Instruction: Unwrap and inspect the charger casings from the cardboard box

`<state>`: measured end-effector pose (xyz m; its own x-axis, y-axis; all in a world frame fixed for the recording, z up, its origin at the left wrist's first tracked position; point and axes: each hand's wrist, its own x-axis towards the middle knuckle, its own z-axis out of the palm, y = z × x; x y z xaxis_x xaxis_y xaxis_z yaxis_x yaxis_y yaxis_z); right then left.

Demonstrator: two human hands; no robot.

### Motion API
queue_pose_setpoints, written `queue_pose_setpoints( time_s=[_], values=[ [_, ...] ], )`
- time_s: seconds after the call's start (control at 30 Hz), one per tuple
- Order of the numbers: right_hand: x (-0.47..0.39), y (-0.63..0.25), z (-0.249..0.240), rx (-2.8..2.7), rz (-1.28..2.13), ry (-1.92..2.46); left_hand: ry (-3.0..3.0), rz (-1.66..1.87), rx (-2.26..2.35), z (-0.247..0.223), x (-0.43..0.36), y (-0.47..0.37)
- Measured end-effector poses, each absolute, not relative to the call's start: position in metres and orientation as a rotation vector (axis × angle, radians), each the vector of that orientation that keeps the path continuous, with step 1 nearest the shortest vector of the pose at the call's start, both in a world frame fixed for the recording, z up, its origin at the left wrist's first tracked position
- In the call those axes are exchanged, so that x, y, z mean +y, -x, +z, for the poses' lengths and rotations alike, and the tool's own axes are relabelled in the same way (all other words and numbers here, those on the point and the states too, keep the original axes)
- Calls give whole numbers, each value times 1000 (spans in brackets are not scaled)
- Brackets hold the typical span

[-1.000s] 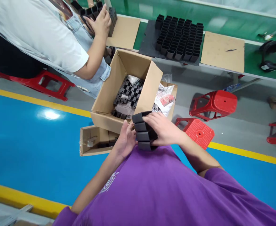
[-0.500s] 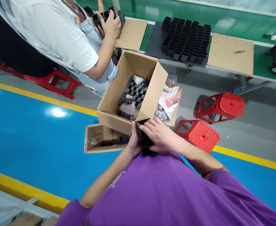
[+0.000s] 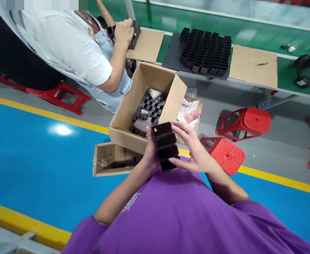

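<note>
Tubes [image 3: 166, 140], four abreast, black and rounded, sit gripped in left hand [image 3: 151, 151], right hand [image 3: 195, 151] spread.

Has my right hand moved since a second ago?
Yes. Judged against the large cardboard box, your right hand has shifted rightward in the view, toward the right side of the black tubes.

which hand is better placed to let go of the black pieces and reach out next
Probably the right hand: its fingers are spread loosely at one side of the black pieces, while the left hand appears to support them from the other.
</note>
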<state>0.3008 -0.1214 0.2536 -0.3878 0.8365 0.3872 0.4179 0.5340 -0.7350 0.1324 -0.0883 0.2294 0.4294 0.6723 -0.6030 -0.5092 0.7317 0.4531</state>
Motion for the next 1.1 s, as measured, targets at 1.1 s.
queue_pose_setpoints(
  time_s=[1.1],
  values=[
    [-148,-284,223,-1437,855,951,-135,709,803,271,-100,-141]
  ],
)
